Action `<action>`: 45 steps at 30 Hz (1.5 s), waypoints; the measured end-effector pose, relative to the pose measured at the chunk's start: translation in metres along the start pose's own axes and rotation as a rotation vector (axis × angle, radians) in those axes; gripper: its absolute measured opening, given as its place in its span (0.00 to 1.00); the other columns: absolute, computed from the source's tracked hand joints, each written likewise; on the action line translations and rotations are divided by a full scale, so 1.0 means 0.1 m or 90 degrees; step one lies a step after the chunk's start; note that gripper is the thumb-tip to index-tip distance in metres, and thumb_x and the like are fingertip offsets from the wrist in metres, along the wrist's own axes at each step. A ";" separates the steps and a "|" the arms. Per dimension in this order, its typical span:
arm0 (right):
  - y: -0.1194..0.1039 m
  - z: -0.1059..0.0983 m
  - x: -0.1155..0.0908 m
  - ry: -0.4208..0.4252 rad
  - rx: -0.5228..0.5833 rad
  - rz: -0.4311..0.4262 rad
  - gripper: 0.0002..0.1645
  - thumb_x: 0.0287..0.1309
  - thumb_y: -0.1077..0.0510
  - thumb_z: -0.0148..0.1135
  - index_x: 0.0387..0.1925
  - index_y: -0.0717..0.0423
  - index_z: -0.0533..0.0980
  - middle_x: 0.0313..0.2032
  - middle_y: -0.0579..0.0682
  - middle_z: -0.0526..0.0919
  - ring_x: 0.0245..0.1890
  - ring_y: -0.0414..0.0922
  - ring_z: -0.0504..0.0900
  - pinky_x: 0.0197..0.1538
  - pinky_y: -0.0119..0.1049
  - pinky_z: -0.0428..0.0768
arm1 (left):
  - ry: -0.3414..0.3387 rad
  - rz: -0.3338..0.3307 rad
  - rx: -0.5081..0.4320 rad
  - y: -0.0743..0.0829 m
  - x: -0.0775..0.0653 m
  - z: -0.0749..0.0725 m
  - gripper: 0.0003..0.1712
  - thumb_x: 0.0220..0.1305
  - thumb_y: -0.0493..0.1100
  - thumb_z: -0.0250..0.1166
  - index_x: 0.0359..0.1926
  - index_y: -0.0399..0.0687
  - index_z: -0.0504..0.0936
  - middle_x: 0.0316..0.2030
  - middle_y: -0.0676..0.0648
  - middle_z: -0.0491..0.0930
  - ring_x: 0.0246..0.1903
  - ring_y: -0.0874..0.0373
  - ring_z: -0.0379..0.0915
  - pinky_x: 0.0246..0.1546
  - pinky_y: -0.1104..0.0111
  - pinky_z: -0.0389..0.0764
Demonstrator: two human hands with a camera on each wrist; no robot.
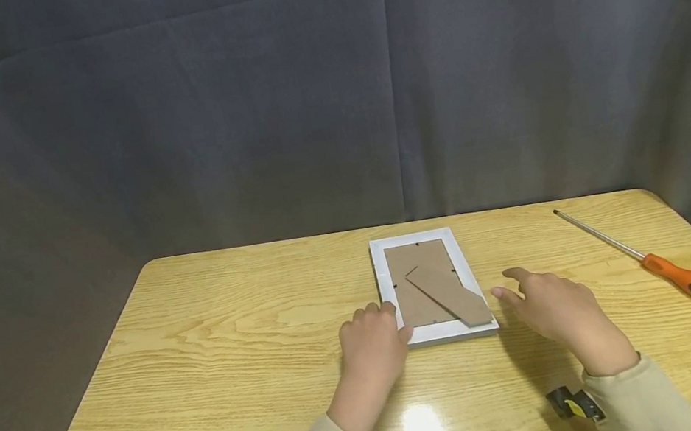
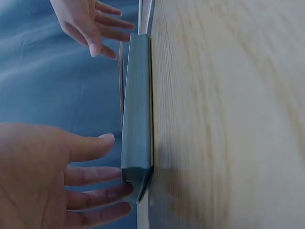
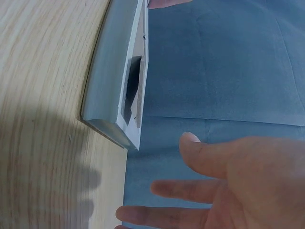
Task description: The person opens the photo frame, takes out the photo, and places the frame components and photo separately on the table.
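Observation:
A white picture frame [image 1: 384, 277] lies face down on the table, showing its brown backing board [image 1: 409, 310]. The backing's stand flap [image 1: 449, 293] slants toward the near right corner, a little raised from the board. My left hand [image 1: 374, 345] is at the frame's near left corner, its fingers fairly straight along the left side and its thumb over the near edge. In the left wrist view the fingertips [image 2: 125, 188] meet the frame's corner. To the right of the frame, my right hand [image 1: 560, 306] hovers with spread fingers, apart from it and holding nothing.
A screwdriver [image 1: 686, 276] with an orange and black handle lies at the right of the wooden table [image 1: 238, 351], its shaft pointing to the far side. A dark curtain [image 1: 278, 121] hangs behind the table.

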State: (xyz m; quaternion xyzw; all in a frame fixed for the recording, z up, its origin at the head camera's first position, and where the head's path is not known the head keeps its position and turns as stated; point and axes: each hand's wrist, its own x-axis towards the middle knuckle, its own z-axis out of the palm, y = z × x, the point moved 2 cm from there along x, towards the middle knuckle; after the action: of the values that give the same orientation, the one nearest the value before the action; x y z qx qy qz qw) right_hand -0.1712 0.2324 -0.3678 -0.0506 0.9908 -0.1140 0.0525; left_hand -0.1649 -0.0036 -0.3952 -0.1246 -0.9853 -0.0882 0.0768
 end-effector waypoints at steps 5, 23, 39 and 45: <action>0.04 -0.01 0.00 -0.008 0.010 0.004 0.40 0.66 0.36 0.39 0.63 0.63 0.66 0.47 0.71 0.82 0.40 0.65 0.81 0.26 0.54 0.80 | -0.007 0.007 -0.029 -0.07 0.03 0.02 0.27 0.56 0.57 0.63 0.46 0.40 0.82 0.37 0.42 0.83 0.34 0.50 0.76 0.31 0.58 0.80; 0.42 -0.16 0.00 0.017 0.041 0.060 0.53 0.61 0.25 0.26 0.64 0.65 0.63 0.57 0.76 0.73 0.50 0.72 0.73 0.36 0.67 0.76 | -0.145 0.054 -0.160 -0.24 0.06 0.07 0.47 0.52 0.65 0.62 0.67 0.45 0.65 0.71 0.38 0.59 0.65 0.43 0.58 0.61 0.43 0.69; 0.94 -0.33 -0.05 -0.016 0.075 0.102 0.54 0.62 0.27 0.25 0.67 0.69 0.56 0.58 0.80 0.68 0.51 0.74 0.70 0.36 0.61 0.76 | -0.145 0.079 -0.143 -0.28 0.08 0.11 0.47 0.51 0.65 0.63 0.68 0.46 0.64 0.71 0.40 0.59 0.67 0.45 0.57 0.64 0.46 0.67; 1.07 -0.36 -0.08 -0.021 0.097 0.117 0.54 0.63 0.27 0.25 0.68 0.71 0.53 0.60 0.81 0.63 0.53 0.77 0.66 0.40 0.66 0.73 | -0.140 0.083 -0.133 -0.28 0.08 0.12 0.47 0.51 0.65 0.63 0.67 0.46 0.65 0.71 0.40 0.60 0.67 0.45 0.57 0.64 0.47 0.67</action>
State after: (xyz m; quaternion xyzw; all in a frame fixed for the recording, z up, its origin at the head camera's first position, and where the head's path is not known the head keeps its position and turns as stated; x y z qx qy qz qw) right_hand -0.1772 0.3453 -0.3574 0.0429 0.9787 -0.1828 0.0827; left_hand -0.1815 -0.0263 -0.4095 -0.2048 -0.9630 -0.1707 -0.0396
